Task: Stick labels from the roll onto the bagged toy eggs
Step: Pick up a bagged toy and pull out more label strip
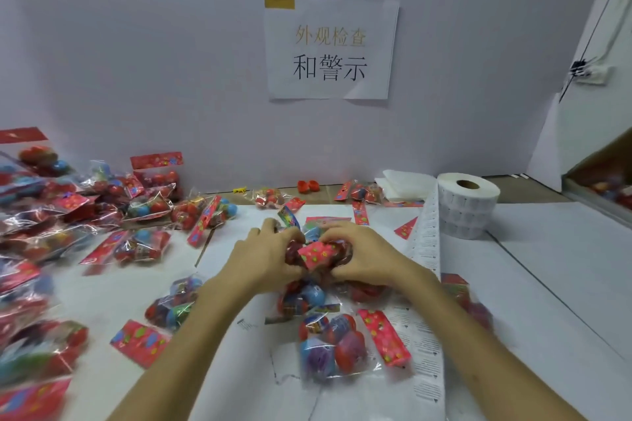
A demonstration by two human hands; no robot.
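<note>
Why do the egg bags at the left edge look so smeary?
Head view: the wide lens likely stretches the edges, so the left pile of bags looks smeared; the held bag between the left hand and right hand is slightly soft; the wall sign looks sharp.

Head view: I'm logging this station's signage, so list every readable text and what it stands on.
"外观检查": faint gold, top line of the wall sign.
"和警示": black, the line below on the same sign.
Label strip: print too small to read.
Label roll: print too small to read.
Bag cards: blurred, no readable text.
</note>
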